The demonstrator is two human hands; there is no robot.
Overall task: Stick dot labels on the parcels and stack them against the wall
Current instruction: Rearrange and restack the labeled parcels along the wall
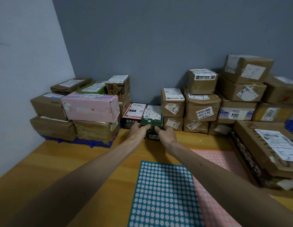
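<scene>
Head cam – left hand [139,129] and right hand [166,134], fingers mostly straight, pressing the green parcel [156,122] – it's sitting on the surface [77,161].

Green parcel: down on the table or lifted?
Down: green parcel rests base-flat on the table; left hand and right hand touch its front.

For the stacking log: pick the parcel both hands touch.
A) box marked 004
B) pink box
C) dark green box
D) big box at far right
C: the left hand and right hand both touch the front of the green box by the wall.
</scene>
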